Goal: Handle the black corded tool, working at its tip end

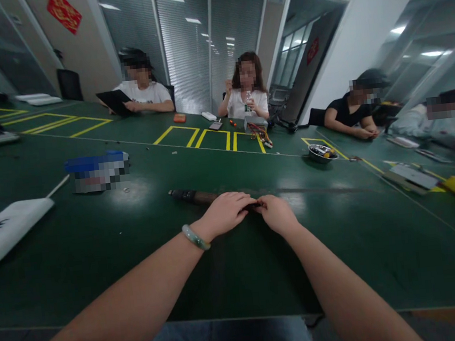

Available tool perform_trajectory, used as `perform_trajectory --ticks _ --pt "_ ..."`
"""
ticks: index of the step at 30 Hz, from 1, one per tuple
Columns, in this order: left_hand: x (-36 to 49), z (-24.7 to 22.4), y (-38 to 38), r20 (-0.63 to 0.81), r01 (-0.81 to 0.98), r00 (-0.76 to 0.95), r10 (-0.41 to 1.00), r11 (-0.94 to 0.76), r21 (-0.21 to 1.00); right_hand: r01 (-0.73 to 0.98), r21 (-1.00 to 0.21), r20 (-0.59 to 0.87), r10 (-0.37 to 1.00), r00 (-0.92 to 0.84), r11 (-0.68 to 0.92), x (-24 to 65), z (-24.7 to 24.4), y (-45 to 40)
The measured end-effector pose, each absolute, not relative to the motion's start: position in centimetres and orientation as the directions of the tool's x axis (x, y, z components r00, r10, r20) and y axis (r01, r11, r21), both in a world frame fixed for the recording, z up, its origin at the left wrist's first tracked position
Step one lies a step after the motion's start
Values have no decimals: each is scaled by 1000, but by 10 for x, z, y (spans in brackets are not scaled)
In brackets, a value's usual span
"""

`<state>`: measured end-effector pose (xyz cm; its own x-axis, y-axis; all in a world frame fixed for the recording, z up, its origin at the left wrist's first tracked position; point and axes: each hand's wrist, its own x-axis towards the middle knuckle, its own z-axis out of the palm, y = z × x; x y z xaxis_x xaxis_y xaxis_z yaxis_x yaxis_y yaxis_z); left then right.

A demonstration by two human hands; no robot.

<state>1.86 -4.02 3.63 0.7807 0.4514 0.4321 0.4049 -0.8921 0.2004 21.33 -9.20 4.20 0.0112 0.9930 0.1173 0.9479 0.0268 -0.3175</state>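
Note:
A dark folded umbrella-like object lies on the green table, its narrow tip pointing left. My left hand lies over its right part, fingers closed round it and pointing right; a pale green bangle is on that wrist. My right hand pinches the dark end close to the left fingertips. The two hands almost meet, and they hide the part of the object between them.
At the left are a white device with a cable and a blue-and-white packet. A metal bowl with small items stands right of centre. Farther back are a grey box with coloured wires and several seated people.

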Motion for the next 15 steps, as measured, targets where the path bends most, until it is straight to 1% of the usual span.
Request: perform_trajectory --ticks 6,9,14,15 --pt "7 46 -39 471 347 789 396 -918 190 933 -360 88 996 25 8 215 43 -84" --pt "0 52 -38 498 362 759 419 -908 212 929 -361 40 994 100 -79 232 46 -74" --pt "-4 57 -40 491 401 740 461 -887 228 906 -354 -46 972 230 -231 314 51 -75" --pt "-5 57 -40 480 403 744 464 -886 230 897 -352 -21 961 277 -267 338 50 -82"
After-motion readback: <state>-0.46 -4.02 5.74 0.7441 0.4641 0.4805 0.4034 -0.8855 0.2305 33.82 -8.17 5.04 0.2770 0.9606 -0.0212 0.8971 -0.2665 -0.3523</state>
